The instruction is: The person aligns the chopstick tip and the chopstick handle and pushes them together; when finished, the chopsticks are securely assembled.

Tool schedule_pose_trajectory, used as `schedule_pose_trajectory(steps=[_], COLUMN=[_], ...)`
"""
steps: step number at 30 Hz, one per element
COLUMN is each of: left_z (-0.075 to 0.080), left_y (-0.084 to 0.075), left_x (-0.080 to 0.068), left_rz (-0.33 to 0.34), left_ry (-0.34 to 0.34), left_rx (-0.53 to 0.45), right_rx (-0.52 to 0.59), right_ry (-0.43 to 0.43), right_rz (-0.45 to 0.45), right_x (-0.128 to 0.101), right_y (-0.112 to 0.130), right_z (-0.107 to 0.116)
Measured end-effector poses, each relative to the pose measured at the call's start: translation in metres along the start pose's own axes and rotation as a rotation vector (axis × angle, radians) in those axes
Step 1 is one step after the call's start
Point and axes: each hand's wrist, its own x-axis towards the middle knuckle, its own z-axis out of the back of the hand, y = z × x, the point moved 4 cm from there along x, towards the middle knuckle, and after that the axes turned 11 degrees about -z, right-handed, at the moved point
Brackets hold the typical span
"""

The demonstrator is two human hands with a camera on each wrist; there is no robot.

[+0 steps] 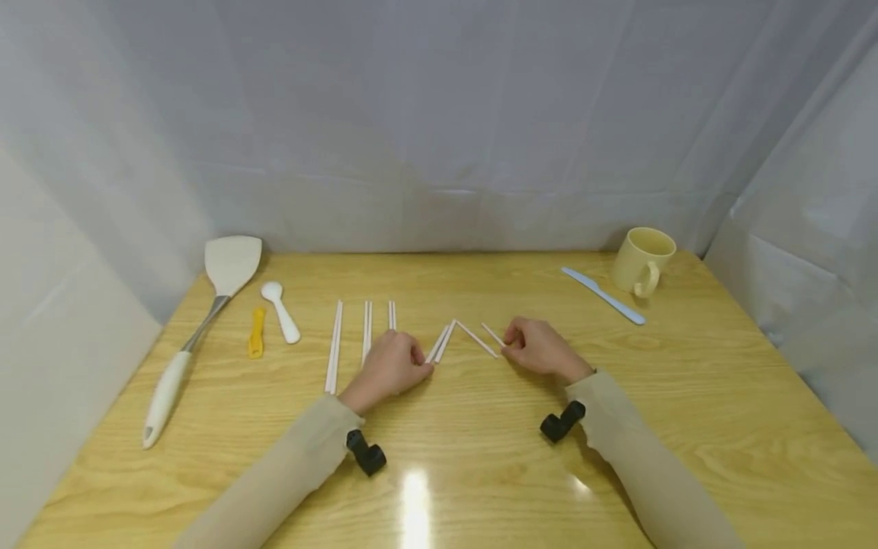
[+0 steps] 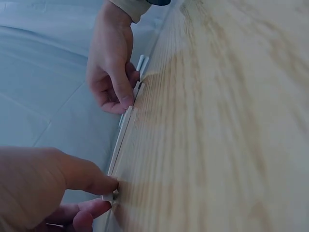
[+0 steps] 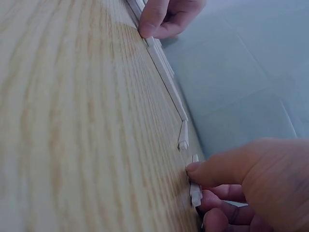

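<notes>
Left hand: the left hand (image 1: 388, 366) is rested on the table (image 1: 480, 473) with thumb and forefinger pinched on the near end of a white stick pair (image 1: 442, 341) — its long axis runs away and slightly rightward from that hand.
Right hand: the right hand (image 1: 538, 347) is curled round the near end of a short white stick (image 1: 492, 334), pinched at its tip; this stick is angled away and leftward.
Middle stick: one loose white stick (image 1: 475, 338) is laid between the two hands, touching the pair's far tip, so a zigzag is formed; which hand is nearer it cannot be told.
Relation: every stick end held lies just ahead of the fingers — the left hand is nearer the pair, the right hand nearer the short stick.
Left of the left hand: three more stick pairs (image 1: 365, 338), parallel, pointing away.
Further left: one yellow clip-like piece (image 1: 256, 333), one white spoon (image 1: 280, 309), one spatula (image 1: 206, 320).
Far right of the right hand: one blue knife (image 1: 602, 295), one yellow mug (image 1: 641, 261).
</notes>
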Motion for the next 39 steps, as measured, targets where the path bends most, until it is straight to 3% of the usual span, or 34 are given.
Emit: schedule_pose_trajectory(steps=[8, 13, 17, 21, 26, 29, 33, 39], left_z=[0.005, 0.006, 0.003, 0.000, -0.004, -0.009, -0.019, -0.027], left_y=[-0.002, -0.003, -0.003, -0.003, -0.009, -0.014, -0.024, -0.039], left_x=[-0.001, -0.001, -0.001, -0.001, -0.001, -0.002, -0.006, -0.015], left_rz=[0.049, 0.069, 0.085, 0.088, 0.093, 0.052, -0.009, -0.022], left_ry=[-0.073, -0.089, -0.097, -0.100, -0.051, -0.036, -0.008, -0.005], left_rx=[0.040, 0.016, -0.120, -0.351, -0.585, -0.618, -0.579, -0.601], right_rx=[-0.043, -0.040, 0.022, 0.103, 0.240, 0.346, 0.445, 0.519], right_ry=[-0.014, -0.012, -0.022, -0.029, 0.060, 0.143, 0.210, 0.173], right_rz=[-0.020, -0.036, -0.024, 0.029, 0.044, 0.029, 0.036, 0.039], right_x=[-0.002, -0.003, -0.002, -0.001, 0.000, 0.000, -0.001, -0.006], right_y=[0.002, 0.003, 0.003, 0.003, 0.006, 0.007, 0.013, 0.024], right_z=[0.001, 0.001, 0.003, 0.006, 0.009, 0.009, 0.011, 0.020])
